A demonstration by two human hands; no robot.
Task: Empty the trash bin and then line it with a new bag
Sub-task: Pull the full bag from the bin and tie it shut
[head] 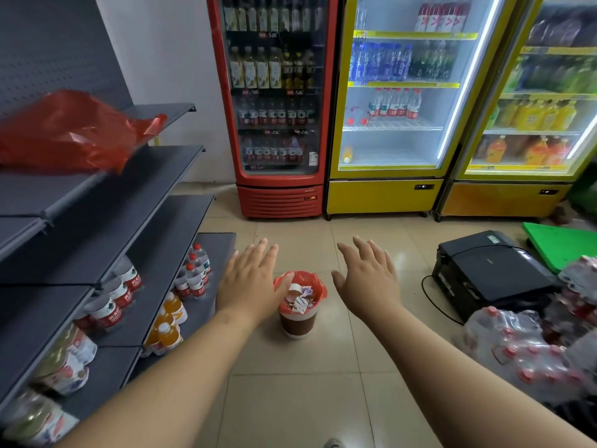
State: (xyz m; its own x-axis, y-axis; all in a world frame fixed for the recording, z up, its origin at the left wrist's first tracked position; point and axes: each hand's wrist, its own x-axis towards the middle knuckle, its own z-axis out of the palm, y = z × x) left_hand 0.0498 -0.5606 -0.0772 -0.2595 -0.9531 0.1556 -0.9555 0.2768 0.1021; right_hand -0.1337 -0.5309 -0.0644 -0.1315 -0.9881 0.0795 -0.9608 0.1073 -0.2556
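Note:
A small brown and white trash bin (298,324) stands on the tiled floor, lined with a red bag (318,287) and full of crumpled paper scraps (301,297). My left hand (250,279) hovers over the bin's left rim with fingers spread, holding nothing. My right hand (366,278) is held out to the right of the bin, also spread and apart from it. A loose red plastic bag (69,132) lies on an upper grey shelf at the left.
Grey shelving (106,218) with bottled drinks runs along the left. A red fridge (277,101) and yellow fridges (397,101) stand behind. At the right sit a black printer (487,276), a green board (562,244) and shrink-wrapped bottle packs (523,344).

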